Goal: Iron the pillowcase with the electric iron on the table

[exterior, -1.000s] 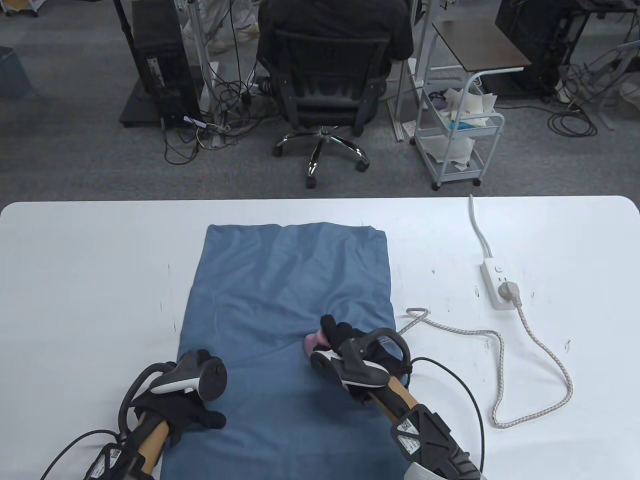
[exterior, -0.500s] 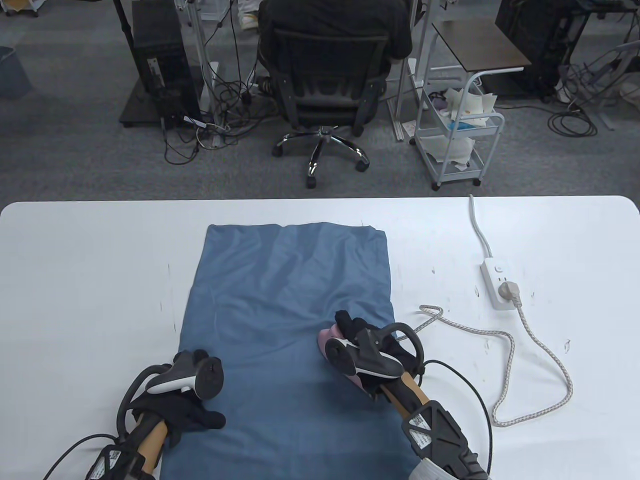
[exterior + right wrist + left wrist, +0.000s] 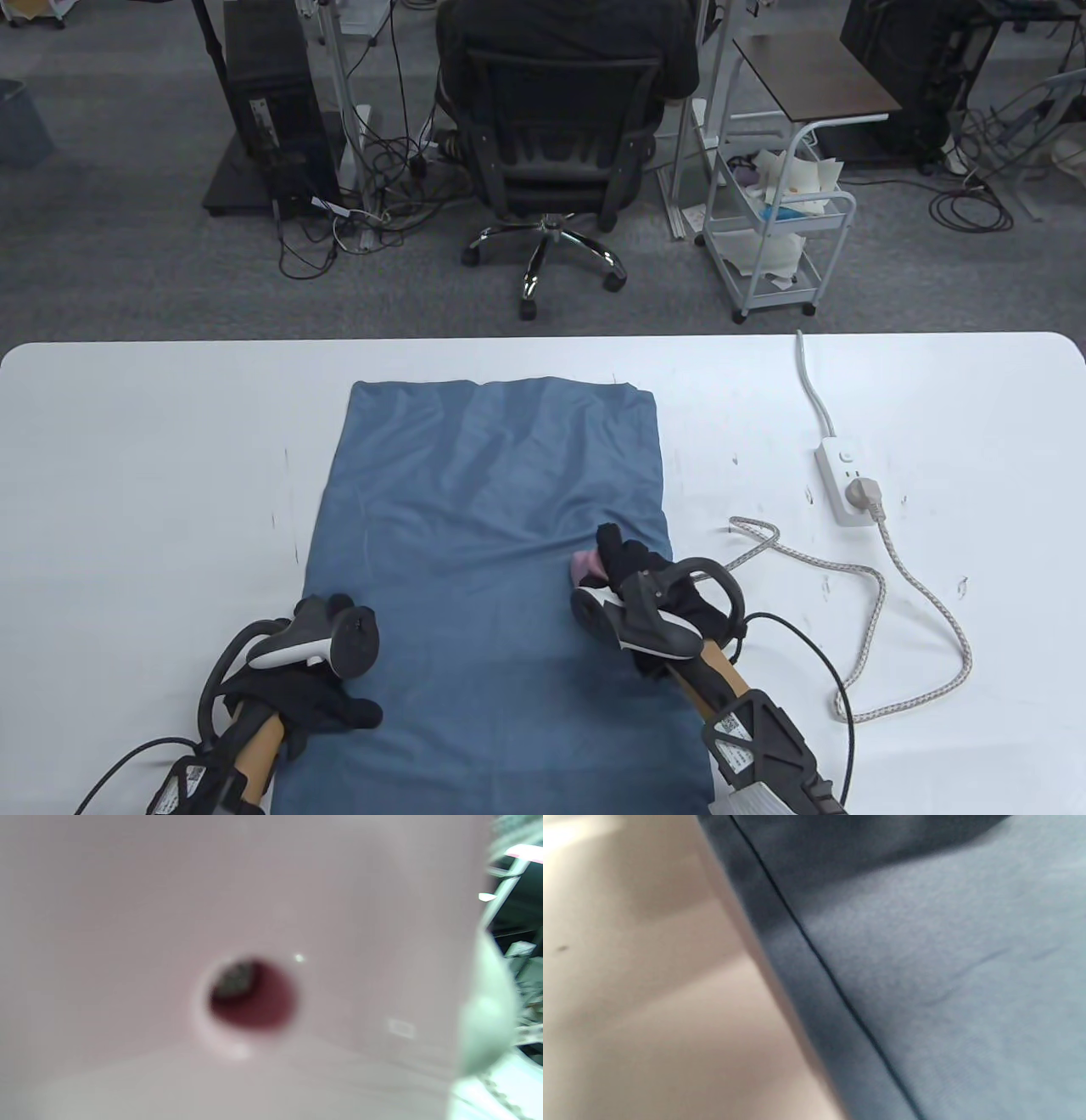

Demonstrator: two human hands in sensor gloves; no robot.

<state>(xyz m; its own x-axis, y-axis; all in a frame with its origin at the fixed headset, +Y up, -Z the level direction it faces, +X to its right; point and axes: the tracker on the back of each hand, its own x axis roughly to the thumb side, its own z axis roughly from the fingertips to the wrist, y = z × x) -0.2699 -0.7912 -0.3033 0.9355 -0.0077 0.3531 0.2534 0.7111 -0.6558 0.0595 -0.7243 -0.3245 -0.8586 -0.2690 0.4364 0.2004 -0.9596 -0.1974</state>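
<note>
White table (image 3: 170,475): blue pillowcase (image 3: 475,475) (creased)

A white table (image 3: 153,475) fills the lower half of the frame. On it, in the middle, a blue pillowcase (image 3: 475,475) lies flat, with some wrinkles in its upper part. At the right a white power strip (image 3: 840,480) lies with a plug in it, and a braided cord (image 3: 916,586) curls over the table surface below it.
</note>
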